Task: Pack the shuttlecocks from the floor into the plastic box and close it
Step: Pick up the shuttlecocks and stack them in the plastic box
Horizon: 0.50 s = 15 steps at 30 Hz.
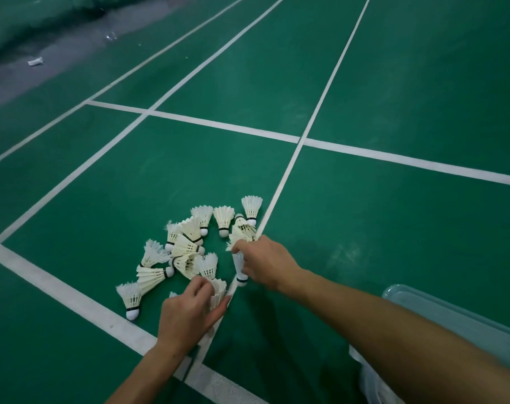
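Lying in a loose heap on the green court floor [393, 83], white shuttlecocks [186, 243] spread from about nine o'clock to twelve o'clock of the hands. Left hand [186, 313] curls its fingers round a stack of shuttlecocks [219, 293] at the heap's near edge. Right hand [262, 263], at one o'clock of the left, pinches a single shuttlecock [239, 268], cork toward me. At four o'clock, a pale plastic box [452, 313] shows behind the right forearm.

The left grip [189, 312] hid the base of its shuttlecock [219, 293]. Right of the right grip [262, 265], the plastic box [452, 313] ran off the frame's edge, its inside unseen.
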Each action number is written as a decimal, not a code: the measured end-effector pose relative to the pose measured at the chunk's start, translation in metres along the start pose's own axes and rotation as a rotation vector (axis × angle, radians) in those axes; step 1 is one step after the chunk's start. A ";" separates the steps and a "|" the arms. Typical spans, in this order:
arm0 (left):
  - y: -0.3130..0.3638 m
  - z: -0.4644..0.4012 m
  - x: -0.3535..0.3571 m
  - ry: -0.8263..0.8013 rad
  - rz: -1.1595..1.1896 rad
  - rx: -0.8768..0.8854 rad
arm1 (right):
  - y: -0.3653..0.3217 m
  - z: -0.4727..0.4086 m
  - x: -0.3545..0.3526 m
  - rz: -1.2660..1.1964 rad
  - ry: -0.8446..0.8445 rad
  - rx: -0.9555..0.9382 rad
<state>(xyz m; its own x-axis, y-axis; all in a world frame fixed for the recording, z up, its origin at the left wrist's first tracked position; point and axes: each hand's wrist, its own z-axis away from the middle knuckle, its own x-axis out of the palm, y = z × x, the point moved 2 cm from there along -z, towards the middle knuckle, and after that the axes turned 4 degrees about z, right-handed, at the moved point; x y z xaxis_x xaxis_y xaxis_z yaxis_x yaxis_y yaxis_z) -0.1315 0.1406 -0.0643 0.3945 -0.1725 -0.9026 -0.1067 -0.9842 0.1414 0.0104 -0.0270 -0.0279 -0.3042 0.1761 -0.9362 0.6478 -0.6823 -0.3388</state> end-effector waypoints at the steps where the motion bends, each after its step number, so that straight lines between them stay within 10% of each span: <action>1: 0.001 -0.002 -0.002 0.017 0.049 -0.002 | 0.002 0.008 -0.007 -0.035 -0.013 0.011; 15: 0.138 -0.076 -0.068 0.045 0.459 0.315 | 0.085 0.215 -0.167 -0.386 0.049 0.256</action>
<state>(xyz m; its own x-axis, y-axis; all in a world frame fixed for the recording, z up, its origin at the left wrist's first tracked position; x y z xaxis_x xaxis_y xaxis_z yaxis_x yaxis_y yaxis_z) -0.1037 0.0132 0.0480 0.2811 -0.5888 -0.7578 -0.5414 -0.7493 0.3814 -0.0336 -0.2668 0.1192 -0.4516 0.4810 -0.7515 0.2984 -0.7123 -0.6352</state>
